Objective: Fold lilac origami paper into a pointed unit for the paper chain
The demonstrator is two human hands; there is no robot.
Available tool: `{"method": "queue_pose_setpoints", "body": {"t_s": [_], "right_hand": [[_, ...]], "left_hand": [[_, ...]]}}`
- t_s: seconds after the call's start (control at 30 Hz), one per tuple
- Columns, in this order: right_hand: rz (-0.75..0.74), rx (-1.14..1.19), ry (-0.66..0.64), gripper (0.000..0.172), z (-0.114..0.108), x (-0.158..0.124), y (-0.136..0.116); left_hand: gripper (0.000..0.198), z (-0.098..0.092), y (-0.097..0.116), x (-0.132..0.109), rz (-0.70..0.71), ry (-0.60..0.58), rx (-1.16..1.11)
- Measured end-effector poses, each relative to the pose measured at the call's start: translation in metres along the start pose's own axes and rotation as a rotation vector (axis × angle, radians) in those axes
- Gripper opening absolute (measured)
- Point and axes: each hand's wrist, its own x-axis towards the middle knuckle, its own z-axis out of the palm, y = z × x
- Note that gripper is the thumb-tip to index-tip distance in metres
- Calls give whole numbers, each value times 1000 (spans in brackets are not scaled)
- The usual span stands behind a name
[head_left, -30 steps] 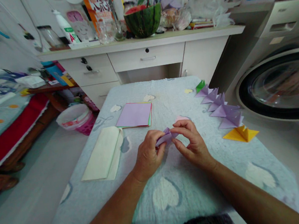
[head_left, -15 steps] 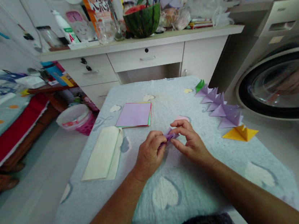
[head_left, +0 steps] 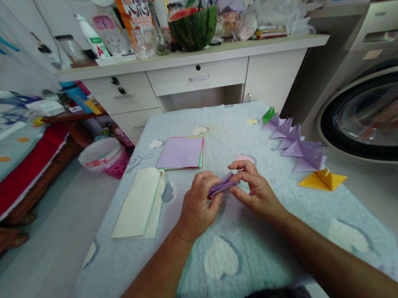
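Paper point(head_left: 223, 184), purple, folded, sits between hands point(head_left: 196, 205), both pinching it, left and right.

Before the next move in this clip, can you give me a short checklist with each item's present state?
1. Left hand gripping the folded purple paper: ok, at its left end.
2. Right hand on the same paper: ok, thumb and fingers at its right end.
3. Stack of square sheets apart from both hands: ok, beyond the left hand, purple on top.
4. Row of folded pieces away from the right hand: ok, at the right, yellow nearest and green farthest.
5. Creases of the held paper lined up: cannot tell, fingers cover part of it.
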Motion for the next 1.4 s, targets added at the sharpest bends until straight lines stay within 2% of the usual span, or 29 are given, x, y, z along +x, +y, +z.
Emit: {"method": "queue_pose_setpoints", "body": {"t_s": [0.07, 0.17, 0.43, 0.73, 1.0, 1.13, 1.23, 1.4], "right_hand": [[15, -4, 8, 7, 0, 0, 0], [7, -14, 15, 9, 1, 0, 0], [-25, -26, 3, 12, 0, 0, -6], [-19, 15, 12, 12, 0, 0, -6], [-19, 8, -10, 12, 0, 0, -7], [-13, 40, -13, 10, 1, 0, -6], [0, 57, -14, 7, 1, 0, -6], [0, 66, -37, 7, 2, 1, -9]], "left_hand": [[42, -1, 0, -1, 23, 20, 34], [35, -3, 1, -2, 23, -26, 61], [31, -3, -2, 2, -122, 9, -99], [30, -3, 1, -2, 3, -27, 71], [19, -5, 0, 0, -163, 3, -51], [13, -5, 0, 0, -145, -43, -52], [16, -3, 1, 0, -118, -47, -38], [7, -1, 3, 2, -121, -49, -66]]}}
